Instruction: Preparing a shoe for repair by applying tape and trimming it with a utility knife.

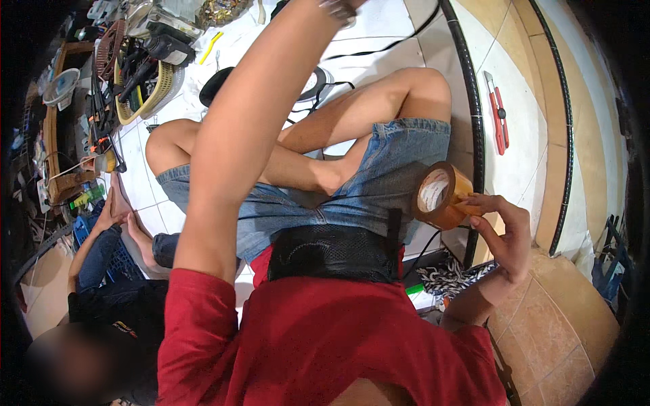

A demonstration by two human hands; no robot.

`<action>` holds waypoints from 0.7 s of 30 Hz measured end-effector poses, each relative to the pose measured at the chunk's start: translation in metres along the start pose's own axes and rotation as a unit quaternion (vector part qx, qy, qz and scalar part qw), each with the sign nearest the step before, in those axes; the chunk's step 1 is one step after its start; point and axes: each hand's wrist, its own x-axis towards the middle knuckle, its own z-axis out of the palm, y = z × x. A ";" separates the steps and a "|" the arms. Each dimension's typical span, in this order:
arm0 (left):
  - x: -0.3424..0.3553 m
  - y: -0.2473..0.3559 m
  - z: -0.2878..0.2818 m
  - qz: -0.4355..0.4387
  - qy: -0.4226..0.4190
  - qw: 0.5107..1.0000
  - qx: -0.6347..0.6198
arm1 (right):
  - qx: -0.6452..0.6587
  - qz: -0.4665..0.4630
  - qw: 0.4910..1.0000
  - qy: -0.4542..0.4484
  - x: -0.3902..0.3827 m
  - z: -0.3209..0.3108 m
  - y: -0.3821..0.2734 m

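Observation:
My right hand is closed on a roll of brown packing tape. Thumb and fingers pinch the roll's right side, above my right thigh, and its white cardboard core faces up and to the left. Across the middle of the view my left forearm stretches far forward, with a band around the wrist. The left hand itself lies beyond the top edge, so its fingers and anything in them are hidden.
A red utility knife lies on the tiled ledge at right. Left of me stand a yellow basket with tools and a black bottle. A yellow cutter-like stick rests on the white floor. Another person sits at lower left.

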 end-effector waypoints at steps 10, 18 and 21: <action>-0.052 -0.054 -0.081 -0.221 -0.263 0.881 0.324 | 0.019 -0.008 1.000 0.000 -0.005 0.000 -0.008; -0.103 -0.124 -0.056 -0.054 -0.314 0.789 0.526 | 0.028 -0.027 0.998 -0.040 0.010 -0.002 -0.017; -0.109 -0.149 -0.079 -0.113 -0.346 0.813 0.454 | 0.018 -0.045 0.998 -0.031 0.006 0.000 -0.014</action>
